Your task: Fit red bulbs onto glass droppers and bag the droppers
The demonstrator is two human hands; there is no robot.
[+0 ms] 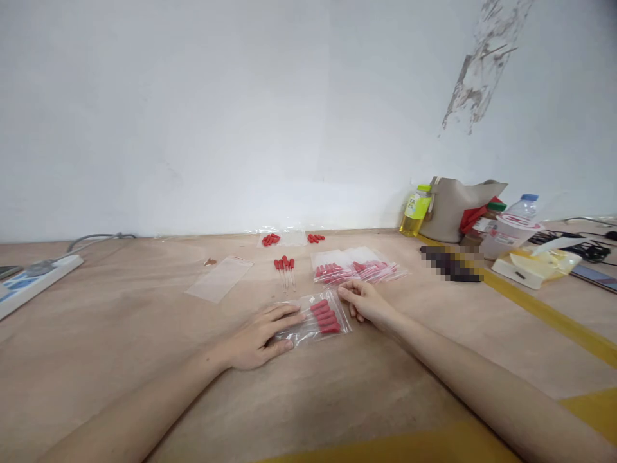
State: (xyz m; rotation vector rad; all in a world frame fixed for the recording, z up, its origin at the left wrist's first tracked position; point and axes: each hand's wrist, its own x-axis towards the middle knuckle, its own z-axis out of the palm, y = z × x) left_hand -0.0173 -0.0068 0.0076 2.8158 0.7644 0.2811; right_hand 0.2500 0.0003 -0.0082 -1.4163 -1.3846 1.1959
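In front of me a clear zip bag (303, 334) lies flat, with several red-bulbed droppers (326, 316) side by side inside it. My left hand (263, 334) rests on the bag's left part, fingers stretched out and apart. At the bag's upper right corner, my right hand (362, 301) has thumb and forefinger pinched on the zip edge. Just beyond the bag stand out several loose droppers (284, 263) with red bulbs and thin clear stems. Farther right is a pile of filled zip bags (332, 267), overlapping each other. A flat zip bag (219, 280) without droppers lies to the left.
Red rubber bulbs (270, 240) and more red bulbs (316, 238) lie near the wall. A power strip (38, 283) is at the left edge. On the right are a yellow-green bottle (415, 211), a grey bag (446, 206), a cup (509, 236), a tissue pack (535, 265) and black cables (583, 247).
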